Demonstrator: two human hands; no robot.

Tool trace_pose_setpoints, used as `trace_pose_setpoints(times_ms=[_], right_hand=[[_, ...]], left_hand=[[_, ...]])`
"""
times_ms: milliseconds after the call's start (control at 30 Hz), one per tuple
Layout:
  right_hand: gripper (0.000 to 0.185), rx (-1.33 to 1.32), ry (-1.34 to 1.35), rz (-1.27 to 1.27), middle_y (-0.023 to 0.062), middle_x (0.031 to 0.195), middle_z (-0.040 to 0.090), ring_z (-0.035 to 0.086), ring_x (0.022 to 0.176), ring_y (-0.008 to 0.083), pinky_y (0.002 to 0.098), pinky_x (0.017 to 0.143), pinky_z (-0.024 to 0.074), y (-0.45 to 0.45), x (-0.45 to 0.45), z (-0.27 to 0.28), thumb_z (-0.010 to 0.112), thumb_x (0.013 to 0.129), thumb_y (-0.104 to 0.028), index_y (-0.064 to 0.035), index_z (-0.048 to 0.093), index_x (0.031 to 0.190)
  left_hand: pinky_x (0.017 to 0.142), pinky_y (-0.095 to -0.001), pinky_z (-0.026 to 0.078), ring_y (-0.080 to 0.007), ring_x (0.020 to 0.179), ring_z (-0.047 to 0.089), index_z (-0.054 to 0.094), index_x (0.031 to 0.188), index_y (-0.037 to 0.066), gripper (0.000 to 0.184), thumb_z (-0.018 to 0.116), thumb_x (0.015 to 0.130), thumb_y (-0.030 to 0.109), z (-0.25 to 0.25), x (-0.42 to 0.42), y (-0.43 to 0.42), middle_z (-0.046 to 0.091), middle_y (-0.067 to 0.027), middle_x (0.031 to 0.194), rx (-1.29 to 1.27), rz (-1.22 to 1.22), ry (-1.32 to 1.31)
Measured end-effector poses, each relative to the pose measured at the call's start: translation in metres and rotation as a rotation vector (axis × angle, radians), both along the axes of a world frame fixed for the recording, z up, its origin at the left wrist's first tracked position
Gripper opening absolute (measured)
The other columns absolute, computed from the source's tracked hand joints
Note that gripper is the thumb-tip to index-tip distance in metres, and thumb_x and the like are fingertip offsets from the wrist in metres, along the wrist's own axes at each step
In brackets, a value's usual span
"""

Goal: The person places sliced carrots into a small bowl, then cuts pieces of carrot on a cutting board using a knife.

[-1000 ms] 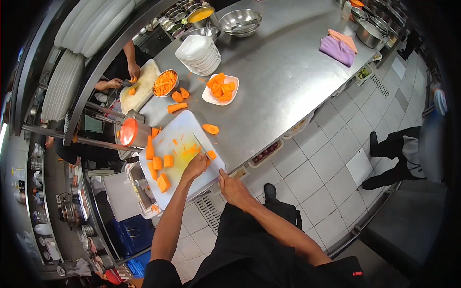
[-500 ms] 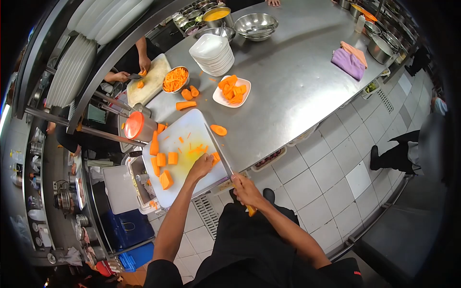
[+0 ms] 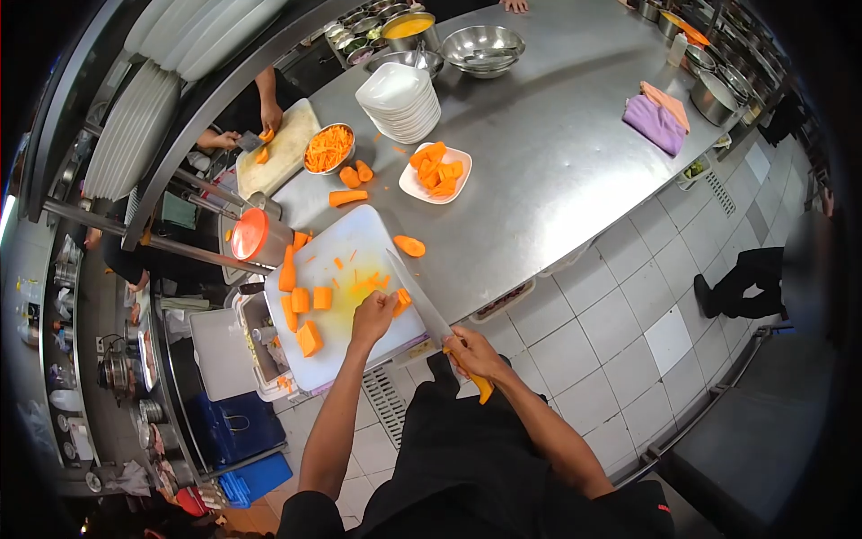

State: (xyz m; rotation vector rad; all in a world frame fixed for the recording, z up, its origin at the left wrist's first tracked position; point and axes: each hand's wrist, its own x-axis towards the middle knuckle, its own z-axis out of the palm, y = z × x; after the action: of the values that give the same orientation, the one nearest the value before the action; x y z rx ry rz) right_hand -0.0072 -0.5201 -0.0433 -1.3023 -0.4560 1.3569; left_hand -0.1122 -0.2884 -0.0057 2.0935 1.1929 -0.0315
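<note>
Steel table (image 3: 539, 171); white board (image 3: 350, 241) at its near edge. Knife (image 3: 431, 314) along the board's right side, long axis diagonal, tip forward-left, handle toward the body. Right hand (image 3: 472, 351) closed round handle. Left hand (image 3: 373, 316) curled beside carrot piece (image 3: 401, 303); cannot tell whether gripping.

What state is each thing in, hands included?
Knife: held, blade bare
Right hand: closed on knife
Left hand: curled by carrot chunk, grip hidden
Cutting board: flat, yellow-stained, strewn with carrot pieces
Small bowl: heaped with shredded carrot
Small dish: holding carrot chunks
Square dishes: stacked
Tub: lid on
Pot: uncovered, yellow contents
Purple cloth: folded
</note>
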Motion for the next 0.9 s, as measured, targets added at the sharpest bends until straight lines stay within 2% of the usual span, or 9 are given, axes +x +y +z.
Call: trace_pose_setpoints(times_ms=[367,467,533,567,633,667,733,867,900], right_hand=[[0.025,-0.001,-0.100,0.071,0.0012,0.060,0.050,0.050,0.044,0.0103,0.0267,0.041,0.0417,-0.010,0.003,0.013,0.048,0.103,-0.027,-0.0040,0.053,0.095],[0.026,-0.025,-0.111,0.076,0.0040,0.060,0.051,0.050,0.042,0.0115,0.0286,0.040,0.0421,-0.008,0.005,0.020,0.048,0.103,-0.027,-0.0028,0.054,0.095],[0.026,-0.108,-0.334,0.094,0.0151,0.065,0.057,0.058,0.049,0.0279,0.0383,0.049,0.0474,-0.005,0.005,0.028,0.047,0.102,-0.025,-0.0002,0.054,0.097],[0.026,-0.109,-0.332,0.095,0.0151,0.065,0.057,0.058,0.049,0.0279,0.0383,0.049,0.0474,-0.005,0.003,0.026,0.047,0.102,-0.025,-0.0002,0.054,0.097],[0.025,0.046,-0.560,0.030,0.0257,0.075,0.060,0.060,0.069,0.0455,0.0476,0.064,0.0483,-0.002,-0.001,0.013,0.046,0.101,-0.022,0.0022,0.053,0.097],[0.025,0.045,-0.560,0.028,0.0257,0.075,0.060,0.060,0.069,0.0455,0.0476,0.064,0.0483,0.002,-0.006,-0.003,0.046,0.101,-0.022,0.0022,0.053,0.097],[0.032,0.362,-0.837,-0.189,0.0150,0.062,0.057,0.056,0.046,0.0218,0.0356,0.047,0.0455,0.012,-0.012,-0.030,0.045,0.104,-0.027,0.0023,0.055,0.096],[0.033,0.292,-0.799,-0.097,0.0128,0.064,0.056,0.055,0.045,0.0195,0.0341,0.045,0.0442,0.012,0.001,-0.023,0.044,0.105,-0.028,0.0013,0.053,0.091],[0.032,0.142,-0.561,0.038,0.0102,0.063,0.054,0.052,0.044,0.0174,0.0328,0.044,0.0425,0.009,0.011,0.002,0.045,0.105,-0.028,-0.0003,0.051,0.090]], left_hand=[[0.073,-0.0339,0.052,-0.0195,0.071,0.068,0.063,0.095,0.001,0.043,0.057,0.098,0.044,-0.011,0.004,0.009,0.071,-0.0104,0.080,-0.143,0.013,0.027],[0.070,-0.0335,0.052,-0.0181,0.068,0.066,0.061,0.093,0.002,0.042,0.057,0.098,0.043,-0.011,0.005,0.012,0.069,-0.0097,0.077,-0.155,0.004,0.039],[0.065,-0.0323,0.050,-0.0155,0.065,0.062,0.060,0.091,0.002,0.041,0.058,0.098,0.042,-0.008,0.005,0.012,0.066,-0.0079,0.074,-0.207,0.004,0.015],[0.065,-0.0323,0.050,-0.0155,0.065,0.062,0.060,0.091,0.002,0.041,0.058,0.098,0.042,-0.007,0.005,0.011,0.066,-0.0079,0.074,-0.208,0.004,0.016],[0.062,-0.0306,0.050,-0.0133,0.063,0.059,0.057,0.092,0.003,0.039,0.057,0.099,0.041,-0.004,0.007,0.010,0.063,-0.0061,0.072,-0.253,0.023,-0.004],[0.062,-0.0306,0.050,-0.0133,0.063,0.059,0.057,0.092,0.003,0.039,0.057,0.099,0.041,-0.005,0.007,0.011,0.063,-0.0061,0.072,-0.254,0.021,-0.004],[0.061,-0.0305,0.051,-0.0126,0.064,0.058,0.054,0.093,0.004,0.036,0.057,0.100,0.040,-0.008,0.007,0.012,0.060,-0.0045,0.074,-0.313,0.014,-0.019],[0.063,-0.0310,0.052,-0.0124,0.069,0.058,0.052,0.096,0.006,0.035,0.056,0.101,0.040,-0.009,0.005,0.017,0.059,-0.0035,0.078,-0.371,0.011,-0.013],[0.063,-0.0312,0.052,-0.0122,0.071,0.058,0.052,0.096,0.006,0.035,0.056,0.101,0.041,-0.009,0.004,0.018,0.059,-0.0032,0.079,-0.392,0.004,-0.019]])
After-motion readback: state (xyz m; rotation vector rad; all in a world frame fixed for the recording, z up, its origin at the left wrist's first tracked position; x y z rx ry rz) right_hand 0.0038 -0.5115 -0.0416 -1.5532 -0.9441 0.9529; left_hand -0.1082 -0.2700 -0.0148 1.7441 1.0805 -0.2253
